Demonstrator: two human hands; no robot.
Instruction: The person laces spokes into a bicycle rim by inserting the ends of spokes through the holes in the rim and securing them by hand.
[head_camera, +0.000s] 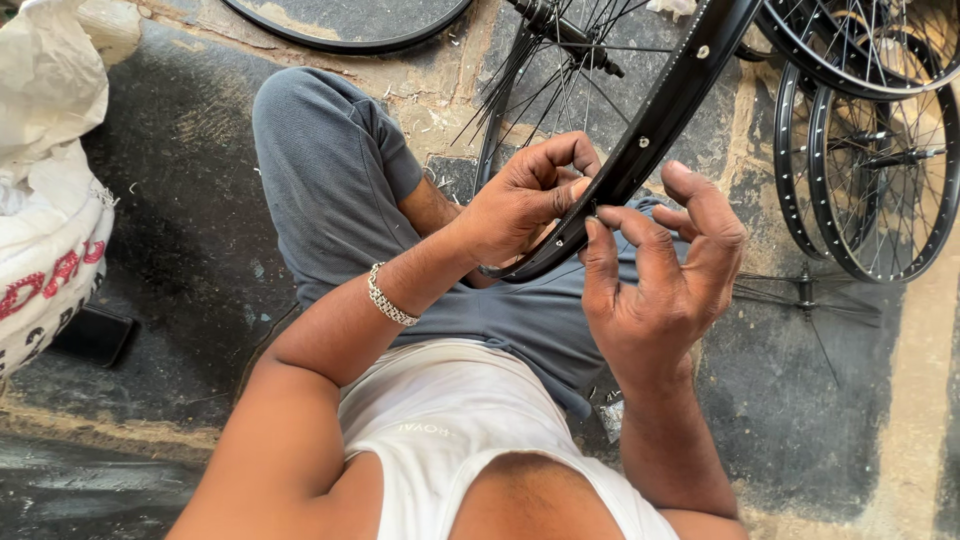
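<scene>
Steady the black metal bicycle rim (650, 130) in left hand (520, 205) grip, right hand (665, 285) fingertips pinching at its inner edge.

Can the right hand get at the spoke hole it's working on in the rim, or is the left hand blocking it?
Probably yes: the right hand already has fingertips at the black rim, while the left hand grips just beside, not over it.

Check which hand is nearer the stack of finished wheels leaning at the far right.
Right. The right hand pinches the black rim just beside the leaning wheels; the left hand grips the rim on the side away from them.
</scene>
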